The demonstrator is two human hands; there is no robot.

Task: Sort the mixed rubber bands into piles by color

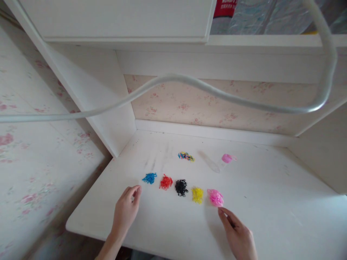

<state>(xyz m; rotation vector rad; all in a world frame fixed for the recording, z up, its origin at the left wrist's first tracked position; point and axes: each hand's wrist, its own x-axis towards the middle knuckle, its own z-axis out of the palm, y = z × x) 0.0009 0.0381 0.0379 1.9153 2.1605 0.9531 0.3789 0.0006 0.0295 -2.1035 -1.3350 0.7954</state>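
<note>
Five small piles of tiny rubber bands lie in a row on the white desk (pixel 271 202): blue (pixel 149 177), red (pixel 166 182), black (pixel 181 187), yellow (pixel 197 194) and pink (pixel 215 197). A mixed-colour pile (pixel 185 156) lies behind them. My left hand (pixel 126 209) rests on the desk just left of the blue pile, fingers loosely curled and holding nothing. My right hand (pixel 238 234) lies flat on the desk, its fingertips just below the pink pile.
A clear plastic bag (pixel 213 164) and a pink cap-like piece (pixel 227 158) lie at the back of the desk. A grey cable (pixel 189 81) hangs across the view. White shelf walls (pixel 89 90) close in the left and right sides.
</note>
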